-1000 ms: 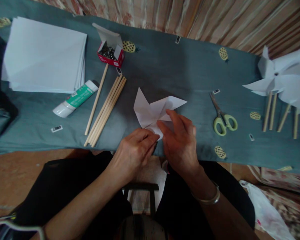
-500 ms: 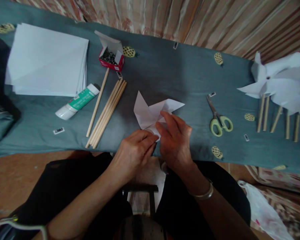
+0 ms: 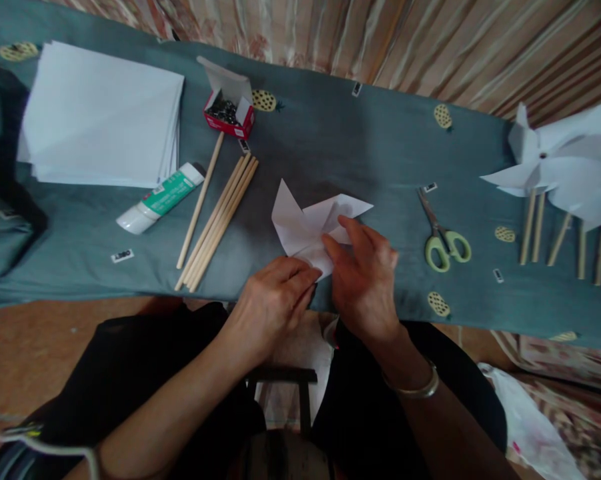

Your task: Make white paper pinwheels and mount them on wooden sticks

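A white paper pinwheel (image 3: 294,223), with folded pointed blades, lies near the table's front edge. At its lower corner my left hand (image 3: 275,293) is closed, the fingertips pinching the paper. Over its right side is my right hand (image 3: 365,277), thumb and index finger apart, their tips resting on or just above the paper. I cannot make out anything held in that hand. Part of the pinwheel's right and lower blades is hidden under my fingers.
Wooden sticks (image 3: 220,223), a glue tube (image 3: 161,198), a paper stack (image 3: 103,117) and an open red box of small metal pieces (image 3: 229,119) lie left. Green-handled scissors (image 3: 440,240) and finished pinwheels on sticks (image 3: 570,160) lie right, on a teal cloth (image 3: 380,153).
My right hand has slid a little to the right across the pinwheel. My left hand keeps its pinch on the lower corner. The whole view has shifted slightly.
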Available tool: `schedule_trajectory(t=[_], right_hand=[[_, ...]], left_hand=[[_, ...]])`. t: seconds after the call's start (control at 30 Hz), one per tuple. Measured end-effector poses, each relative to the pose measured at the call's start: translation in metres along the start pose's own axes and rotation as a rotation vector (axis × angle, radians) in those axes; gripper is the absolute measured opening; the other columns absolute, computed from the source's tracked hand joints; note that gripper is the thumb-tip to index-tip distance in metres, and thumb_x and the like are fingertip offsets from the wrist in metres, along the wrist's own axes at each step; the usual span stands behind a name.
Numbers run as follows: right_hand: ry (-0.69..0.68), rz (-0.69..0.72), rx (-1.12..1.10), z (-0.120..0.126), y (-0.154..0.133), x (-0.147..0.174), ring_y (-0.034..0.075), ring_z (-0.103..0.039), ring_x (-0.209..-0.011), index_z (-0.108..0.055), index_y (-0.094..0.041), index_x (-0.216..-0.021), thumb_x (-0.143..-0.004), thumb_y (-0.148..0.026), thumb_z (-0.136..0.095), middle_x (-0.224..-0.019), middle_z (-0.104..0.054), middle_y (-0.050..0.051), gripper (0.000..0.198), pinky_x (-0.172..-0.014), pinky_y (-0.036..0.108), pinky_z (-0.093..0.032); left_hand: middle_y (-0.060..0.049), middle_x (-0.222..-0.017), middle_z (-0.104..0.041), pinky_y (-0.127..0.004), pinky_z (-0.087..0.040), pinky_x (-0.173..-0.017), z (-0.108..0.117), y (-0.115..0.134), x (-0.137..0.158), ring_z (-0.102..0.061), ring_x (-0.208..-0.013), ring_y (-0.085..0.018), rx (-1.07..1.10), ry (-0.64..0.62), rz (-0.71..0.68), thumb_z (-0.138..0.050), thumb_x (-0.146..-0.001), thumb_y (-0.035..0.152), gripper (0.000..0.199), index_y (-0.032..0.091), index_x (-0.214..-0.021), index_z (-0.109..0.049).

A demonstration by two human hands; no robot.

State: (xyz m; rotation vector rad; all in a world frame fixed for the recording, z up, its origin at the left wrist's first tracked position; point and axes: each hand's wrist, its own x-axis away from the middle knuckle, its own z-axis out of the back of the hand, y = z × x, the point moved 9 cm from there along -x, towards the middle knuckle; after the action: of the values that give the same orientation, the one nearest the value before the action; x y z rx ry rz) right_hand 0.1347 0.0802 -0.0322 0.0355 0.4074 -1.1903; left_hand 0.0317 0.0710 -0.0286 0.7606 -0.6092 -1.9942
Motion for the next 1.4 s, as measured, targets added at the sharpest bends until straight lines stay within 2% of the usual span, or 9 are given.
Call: schedule_trajectory(t=[0.23, 0.37, 0.47, 0.57, 0.7, 0.87, 1.0, 1.17, 1.4], right_hand=[[0.002, 0.077, 0.013, -0.004, -0.015, -0.003, 0.025, -0.049, -0.121, -0.055, -0.016, -0.123, -0.094, -0.012, -0.041, -0.134, -0.057, 0.014, 0.033, -0.092, 0.042, -0.042], [-0.004, 0.092, -0.036, -0.006, -0.016, -0.002, 0.028, -0.050, -0.121, -0.056, -0.009, -0.122, -0.091, -0.008, -0.044, -0.131, -0.059, 0.018, 0.033, -0.092, 0.043, -0.042], [0.011, 0.028, -0.085, -0.002, -0.005, 0.000, 0.028, -0.050, -0.120, -0.057, -0.014, -0.121, -0.092, -0.009, -0.042, -0.133, -0.056, 0.016, 0.033, -0.090, 0.043, -0.044], [0.037, -0.024, -0.172, 0.005, 0.005, 0.000, 0.028, -0.048, -0.123, -0.054, -0.023, -0.127, -0.092, -0.007, -0.036, -0.135, -0.052, 0.012, 0.043, -0.092, 0.045, -0.045], [0.013, -0.022, -0.167, 0.007, 0.004, -0.002, 0.027, -0.045, -0.125, -0.051, -0.030, -0.131, -0.093, -0.010, -0.037, -0.137, -0.048, 0.008, 0.046, -0.094, 0.046, -0.043], [-0.021, 0.026, -0.037, -0.002, -0.005, -0.002, 0.028, -0.044, -0.125, -0.057, -0.024, -0.122, -0.094, -0.016, -0.044, -0.140, -0.047, 0.010, 0.032, -0.094, 0.043, -0.041], [-0.036, 0.058, -0.031, -0.008, -0.008, 0.000, 0.031, -0.044, -0.126, -0.056, -0.017, -0.122, -0.092, -0.015, -0.046, -0.140, -0.047, 0.016, 0.032, -0.093, 0.046, -0.039], [-0.044, 0.053, -0.027, -0.010, -0.007, 0.001, 0.030, -0.043, -0.128, -0.053, -0.022, -0.125, -0.093, -0.016, -0.044, -0.141, -0.048, 0.013, 0.034, -0.093, 0.047, -0.038], [-0.042, 0.066, -0.058, -0.011, -0.011, -0.001, 0.028, -0.043, -0.128, -0.054, -0.021, -0.126, -0.092, -0.012, -0.042, -0.139, -0.049, 0.011, 0.037, -0.095, 0.045, -0.037]], left_hand=[[-0.009, -0.090, -0.070, -0.029, -0.059, -0.073, -0.002, -0.001, 0.000, -0.067, -0.083, -0.017, -0.004, -0.023, 0.005, -0.055, -0.089, 0.012, 0.018, 0.011, -0.101, -0.068], [-0.009, -0.090, -0.070, -0.029, -0.058, -0.074, -0.002, -0.001, -0.001, -0.067, -0.083, -0.017, -0.005, -0.029, 0.008, -0.055, -0.089, 0.011, 0.018, 0.010, -0.101, -0.068], [-0.009, -0.091, -0.070, -0.029, -0.059, -0.074, -0.001, 0.000, 0.000, -0.067, -0.083, -0.018, -0.007, -0.013, 0.005, -0.055, -0.088, 0.011, 0.018, 0.010, -0.101, -0.068], [-0.009, -0.093, -0.071, -0.030, -0.059, -0.075, -0.001, 0.000, 0.000, -0.067, -0.085, -0.018, -0.011, -0.011, 0.002, -0.054, -0.089, 0.011, 0.019, 0.012, -0.102, -0.068], [-0.009, -0.094, -0.071, -0.030, -0.059, -0.075, -0.001, -0.001, 0.001, -0.068, -0.085, -0.018, -0.021, -0.006, 0.010, -0.055, -0.088, 0.011, 0.019, 0.013, -0.101, -0.068], [-0.010, -0.093, -0.071, -0.031, -0.059, -0.075, 0.000, 0.000, 0.001, -0.068, -0.085, -0.018, -0.018, -0.003, 0.004, -0.055, -0.088, 0.011, 0.019, 0.011, -0.102, -0.068], [-0.010, -0.094, -0.071, -0.031, -0.059, -0.075, -0.001, 0.001, 0.001, -0.068, -0.085, -0.018, -0.012, -0.010, 0.009, -0.056, -0.088, 0.011, 0.020, 0.011, -0.103, -0.068], [-0.010, -0.096, -0.070, -0.031, -0.059, -0.077, 0.000, 0.000, 0.002, -0.067, -0.087, -0.018, 0.002, -0.025, 0.024, -0.054, -0.088, 0.011, 0.020, 0.012, -0.104, -0.067], [-0.010, -0.096, -0.071, -0.030, -0.059, -0.078, 0.005, 0.003, 0.003, -0.068, -0.087, -0.018, -0.012, -0.008, -0.002, -0.052, -0.090, 0.011, 0.019, 0.010, -0.103, -0.066]])
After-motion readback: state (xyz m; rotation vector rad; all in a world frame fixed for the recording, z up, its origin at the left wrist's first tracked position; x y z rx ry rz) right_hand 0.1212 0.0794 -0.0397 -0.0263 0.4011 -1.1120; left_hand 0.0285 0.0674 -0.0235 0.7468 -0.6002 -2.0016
